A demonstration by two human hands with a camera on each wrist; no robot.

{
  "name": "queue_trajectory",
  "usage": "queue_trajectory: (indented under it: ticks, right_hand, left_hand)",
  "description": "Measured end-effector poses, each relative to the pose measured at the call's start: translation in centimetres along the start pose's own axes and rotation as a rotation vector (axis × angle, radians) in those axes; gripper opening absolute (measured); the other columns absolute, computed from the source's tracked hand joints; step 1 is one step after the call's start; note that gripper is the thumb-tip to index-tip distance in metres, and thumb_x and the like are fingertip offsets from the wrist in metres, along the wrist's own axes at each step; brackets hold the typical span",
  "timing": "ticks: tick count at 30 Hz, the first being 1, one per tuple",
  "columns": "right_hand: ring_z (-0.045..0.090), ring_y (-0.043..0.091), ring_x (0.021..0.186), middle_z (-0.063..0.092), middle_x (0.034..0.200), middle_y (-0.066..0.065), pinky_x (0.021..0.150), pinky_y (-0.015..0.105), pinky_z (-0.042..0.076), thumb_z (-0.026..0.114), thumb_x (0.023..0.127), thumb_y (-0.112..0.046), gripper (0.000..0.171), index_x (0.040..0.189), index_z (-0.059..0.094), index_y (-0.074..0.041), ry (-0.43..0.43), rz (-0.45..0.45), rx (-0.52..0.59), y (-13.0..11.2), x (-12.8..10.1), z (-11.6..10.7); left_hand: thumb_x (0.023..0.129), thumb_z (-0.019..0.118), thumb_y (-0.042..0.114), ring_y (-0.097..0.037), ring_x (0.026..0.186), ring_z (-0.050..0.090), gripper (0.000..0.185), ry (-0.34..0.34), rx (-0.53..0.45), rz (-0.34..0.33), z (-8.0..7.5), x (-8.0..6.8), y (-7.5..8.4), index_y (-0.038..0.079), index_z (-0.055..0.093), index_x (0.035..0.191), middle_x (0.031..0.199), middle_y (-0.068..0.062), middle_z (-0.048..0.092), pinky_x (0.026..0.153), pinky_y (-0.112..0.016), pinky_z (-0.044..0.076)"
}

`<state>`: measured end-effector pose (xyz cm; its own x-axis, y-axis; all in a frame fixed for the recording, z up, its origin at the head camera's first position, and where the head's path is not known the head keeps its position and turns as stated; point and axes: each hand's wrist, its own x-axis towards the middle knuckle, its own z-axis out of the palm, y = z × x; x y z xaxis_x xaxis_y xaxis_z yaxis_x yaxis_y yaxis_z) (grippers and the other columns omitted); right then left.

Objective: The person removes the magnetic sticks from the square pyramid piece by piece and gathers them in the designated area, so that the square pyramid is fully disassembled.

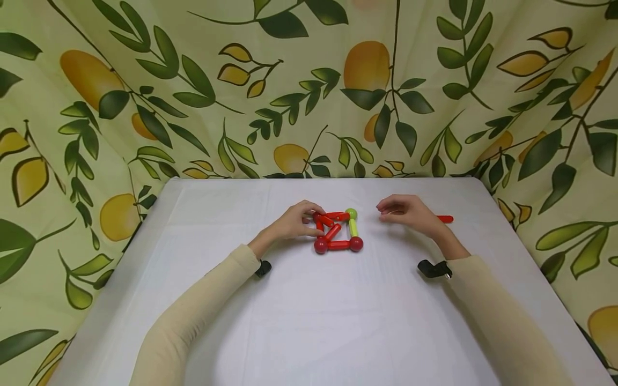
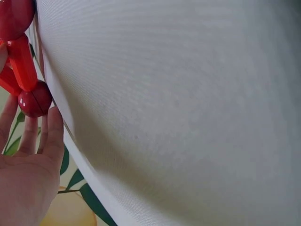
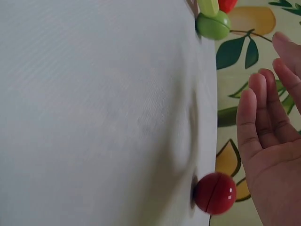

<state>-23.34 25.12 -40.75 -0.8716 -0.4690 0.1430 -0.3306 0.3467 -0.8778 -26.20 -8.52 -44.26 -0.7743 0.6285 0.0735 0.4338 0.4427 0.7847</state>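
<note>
Left hand: centre of the head view, fingers curled onto the upper left corner of the rod-and-ball frame, touching its red rods; whether they pinch a rod cannot be told. In the left wrist view the fingertips lie straight beside a red ball at the upper left of the picture.

Right hand: just right of centre, fingers loosely bent, holding nothing, apart from the frame. The right wrist view shows the fingers relaxed at the right edge.

Rod-and-ball frame: flat on the table, centre of the head view, between the two hands. A square of red rods with a diagonal, a green ball at its upper right corner, a yellow-green rod below that, red balls at the two lower corners.

Loose red rod: lies behind the right hand, partly hidden by it.

Table: white cloth, rounded far corners, filling the lower half of the head view.

Backdrop: pale curtain printed with lemons and green leaves, across the top and both sides.

Sleeves: cream, with dark wrist mounts.
</note>
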Motion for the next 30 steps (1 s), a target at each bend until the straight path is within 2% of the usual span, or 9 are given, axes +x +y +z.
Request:
queue_trajectory:
  ticks: [7,12,14,21,30]
  right_hand:
    - [0.057,0.033,0.095,0.059,0.108,0.026,0.082,0.033,0.049,0.073,0.08,-0.003,0.029,0.107,0.064,0.0,-0.055,-0.017,-0.015,-0.3,1.7,1.3]
    - [0.055,0.036,0.097,0.058,0.111,0.025,0.083,0.038,0.049,0.074,0.079,-0.004,0.036,0.112,0.061,0.006,-0.088,-0.032,-0.016,-0.3,2.9,2.2]
    - [0.055,0.036,0.098,0.059,0.111,0.023,0.083,0.036,0.049,0.075,0.079,-0.005,0.04,0.114,0.06,0.007,-0.093,-0.03,-0.002,0.4,3.5,2.6]
    - [0.055,0.027,0.09,0.064,0.105,0.01,0.078,0.03,0.051,0.079,0.076,-0.016,0.04,0.111,0.065,-0.002,-0.107,-0.024,-0.006,2.5,5.2,3.8]
    - [0.051,0.024,0.079,0.063,0.091,0.009,0.067,0.027,0.046,0.08,0.075,-0.014,0.031,0.103,0.07,-0.007,-0.114,-0.037,-0.03,3.0,6.2,5.2]
  left_hand:
    - [0.073,0.082,0.017,-0.022,0.108,0.052,0.048,-0.007,0.005,0.009,0.1,0.2,-0.1,0.007,0.06,0.115,0.115,-0.006,0.051,0.087,-0.031,0.047]
    - [0.073,0.082,0.018,-0.021,0.107,0.053,0.048,-0.006,0.014,0.009,0.1,0.1,-0.1,0.007,0.06,0.115,0.115,-0.007,0.052,0.086,-0.029,0.047]
    - [0.073,0.082,0.018,-0.021,0.107,0.053,0.048,-0.006,0.014,0.007,0.1,0.1,-0.1,0.008,0.06,0.115,0.115,-0.006,0.052,0.086,-0.029,0.047]
    - [0.073,0.082,0.018,-0.021,0.108,0.053,0.048,-0.003,0.011,-0.002,0.0,0.1,-0.1,0.008,0.06,0.114,0.115,-0.006,0.051,0.086,-0.03,0.047]
    - [0.074,0.081,0.018,-0.021,0.108,0.052,0.048,-0.006,0.006,0.006,0.0,0.0,-0.1,0.008,0.059,0.115,0.116,-0.005,0.051,0.086,-0.03,0.047]
